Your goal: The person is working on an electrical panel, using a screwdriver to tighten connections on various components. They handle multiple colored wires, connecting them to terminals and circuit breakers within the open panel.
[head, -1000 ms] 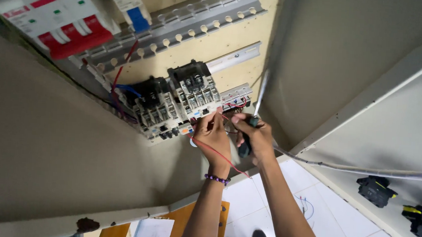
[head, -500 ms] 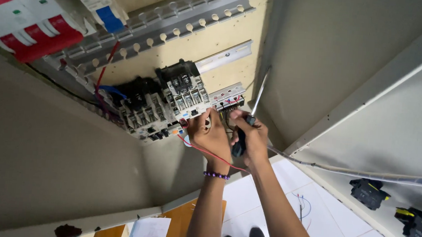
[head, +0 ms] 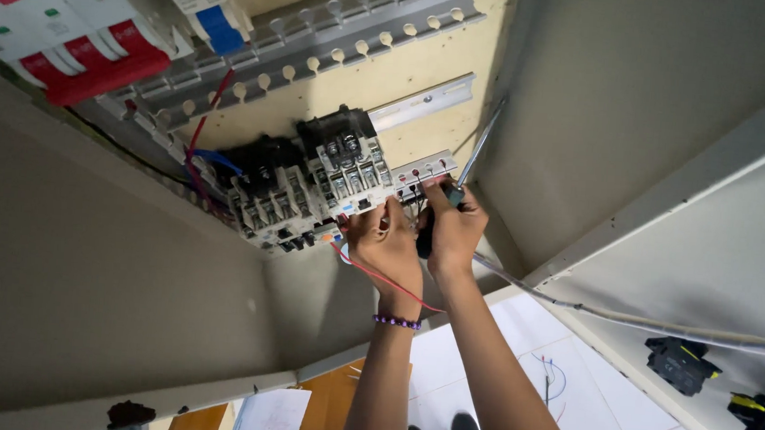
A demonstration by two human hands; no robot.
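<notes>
My left hand (head: 387, 242) pinches a thin red wire (head: 378, 278) just below the grey and black contactor block (head: 331, 180) on the panel's metal rail. The wire trails down past my beaded wrist. My right hand (head: 453, 229) is closed on a screwdriver (head: 471, 163) with a dark handle; its steel shaft points up and to the right, along the cabinet's inner wall. Both hands are close together at the white terminal strip (head: 422, 168) to the right of the contactors.
Red and white circuit breakers (head: 54, 30) sit at the upper left, beside a slotted grey cable duct (head: 323, 31). A grey cable (head: 644, 323) runs right along the cabinet edge. Black and yellow parts (head: 682, 363) lie on a shelf at the right. Tiled floor and my shoes show below.
The view has shifted, so the panel and both hands sit slightly lower and to the right. Both hands stay at the terminal strip, keeping the wire and screwdriver.
</notes>
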